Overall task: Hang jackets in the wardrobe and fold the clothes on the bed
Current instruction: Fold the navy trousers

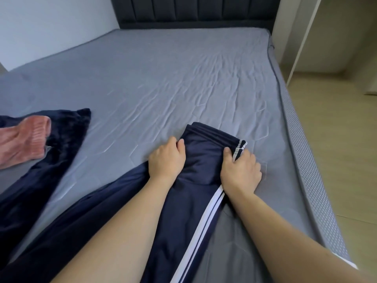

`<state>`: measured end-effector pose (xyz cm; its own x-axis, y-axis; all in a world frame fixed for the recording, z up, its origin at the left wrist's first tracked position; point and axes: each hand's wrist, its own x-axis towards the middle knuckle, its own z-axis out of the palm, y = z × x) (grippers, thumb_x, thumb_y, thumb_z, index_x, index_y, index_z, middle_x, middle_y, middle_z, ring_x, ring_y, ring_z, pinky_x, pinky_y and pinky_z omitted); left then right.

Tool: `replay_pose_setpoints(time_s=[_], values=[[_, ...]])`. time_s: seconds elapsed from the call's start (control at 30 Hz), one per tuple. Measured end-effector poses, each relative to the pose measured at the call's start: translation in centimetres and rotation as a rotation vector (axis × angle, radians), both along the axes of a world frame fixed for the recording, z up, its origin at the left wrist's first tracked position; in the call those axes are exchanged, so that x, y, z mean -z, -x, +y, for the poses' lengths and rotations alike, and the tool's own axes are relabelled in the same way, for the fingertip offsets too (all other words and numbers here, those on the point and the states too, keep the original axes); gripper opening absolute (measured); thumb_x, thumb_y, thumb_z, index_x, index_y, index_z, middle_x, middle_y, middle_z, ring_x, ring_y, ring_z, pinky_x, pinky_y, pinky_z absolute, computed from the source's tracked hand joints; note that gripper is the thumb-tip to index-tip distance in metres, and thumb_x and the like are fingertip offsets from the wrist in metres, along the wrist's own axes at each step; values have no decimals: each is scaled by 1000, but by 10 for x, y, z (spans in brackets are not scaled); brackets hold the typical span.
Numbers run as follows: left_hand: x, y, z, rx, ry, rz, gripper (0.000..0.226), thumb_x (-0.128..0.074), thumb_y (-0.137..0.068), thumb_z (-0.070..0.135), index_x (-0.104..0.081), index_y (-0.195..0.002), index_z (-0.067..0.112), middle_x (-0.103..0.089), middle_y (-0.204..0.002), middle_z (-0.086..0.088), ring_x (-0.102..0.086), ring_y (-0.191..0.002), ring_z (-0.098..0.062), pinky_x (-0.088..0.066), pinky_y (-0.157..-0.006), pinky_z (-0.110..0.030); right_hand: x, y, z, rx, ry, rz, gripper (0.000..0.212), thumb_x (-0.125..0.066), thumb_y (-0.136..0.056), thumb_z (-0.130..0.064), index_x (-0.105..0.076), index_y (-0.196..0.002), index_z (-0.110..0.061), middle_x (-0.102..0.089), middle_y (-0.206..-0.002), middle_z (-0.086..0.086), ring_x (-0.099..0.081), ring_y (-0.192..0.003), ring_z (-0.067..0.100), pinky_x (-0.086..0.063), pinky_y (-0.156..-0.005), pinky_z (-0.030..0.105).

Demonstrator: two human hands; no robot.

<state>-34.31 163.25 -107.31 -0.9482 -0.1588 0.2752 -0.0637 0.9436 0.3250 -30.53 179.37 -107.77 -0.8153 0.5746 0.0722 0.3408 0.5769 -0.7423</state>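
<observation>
Navy track pants [195,180] with two white stripes down the side lie on the grey bed [155,78], running from the 6 o'clock edge of the view up toward the centre, where the waistband end is doubled back over the legs. No brand name, label or writing can be read on them; the stripes are the only marking. The left hand [166,159] rests on the fold's 9 o'clock side with its fingers curled over the cloth edge, so its grip is clamped on the pants. The right hand [240,170] holds the 3 o'clock side, thumb on top of the fabric beside the striped edge and fingers bent round it, also clamped on the pants. At 9 o'clock, well apart from the hands, a dark fuzzy garment [51,144] lies spread on the bed with a pink ribbed garment [22,139] lying on top of it. A dark padded headboard [193,12] stands at 12 o'clock, and a pale wooden floor [346,139] shows at 3 o'clock.
</observation>
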Motion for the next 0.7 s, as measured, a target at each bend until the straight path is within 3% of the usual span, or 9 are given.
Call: replay_pose_setpoints(time_s=[0.2, 0.3, 0.37, 0.47, 0.53, 0.6, 0.7], values=[[-19, -5, 1, 0, -55, -142, 32, -30, -102, 40, -46, -98, 12, -64, -107, -12, -52, -89, -31, -36, -74, -37, 2, 4, 3, -25, -13, -45, 45, -44, -97, -50, -53, -115, -10, -54, -126, 11, -43, -122, 35, -30, -99, 44], [-35, -45, -7, 152, 106, -63, 39, -37, -99, 44, -41, -127, 18, -46, -132, -8, -45, -116, -29, -35, -97, -43, -1, 6, 5, -18, -1, -73, 48, -43, -96, -52, -53, -117, -10, -54, -128, 12, -43, -123, 35, -30, -100, 45], [-37, -90, -17, 291, 192, -92, 54, -25, -95, 57, -30, -141, 29, -27, -147, -2, -27, -135, -25, -17, -116, -44, -6, 8, 8, -27, 45, -112, 51, -44, -95, -54, -53, -119, -11, -54, -129, 12, -43, -124, 35, -30, -102, 45], [-30, -148, -49, 309, 324, -269, 78, 7, -82, 72, -8, -152, 40, 4, -162, 2, 7, -148, -19, 14, -118, -49, -15, 4, 12, -9, 201, -88, 63, -54, -89, -54, -46, -136, -12, -46, -139, 13, -40, -130, 34, -29, -107, 44], [-27, -165, -78, 228, 338, -339, 84, 14, -77, 75, 2, -153, 42, 12, -163, 3, 14, -149, -17, 15, -118, -50, -22, -13, 7, 41, 225, 37, 77, -63, -87, -44, -30, -148, -11, -33, -145, 16, -35, -133, 36, -23, -111, 42], [-30, -176, -103, 156, 311, -392, 82, 10, -79, 78, 7, -153, 42, 14, -163, 4, 15, -149, -16, 12, -120, -48, -29, -45, -7, 27, 48, 282, 70, -63, -86, -28, -33, -146, -7, -36, -141, 18, -36, -128, 34, -23, -109, 41], [-36, -198, -135, 78, 321, -449, 72, -2, -88, 70, 8, -153, 41, 10, -164, 3, 8, -150, -20, -1, -122, -46, -37, -113, -48, -403, -277, 629, 44, -61, -81, -12, -57, -124, -4, -50, -125, 16, -46, -113, 31, -33, -99, 40]])
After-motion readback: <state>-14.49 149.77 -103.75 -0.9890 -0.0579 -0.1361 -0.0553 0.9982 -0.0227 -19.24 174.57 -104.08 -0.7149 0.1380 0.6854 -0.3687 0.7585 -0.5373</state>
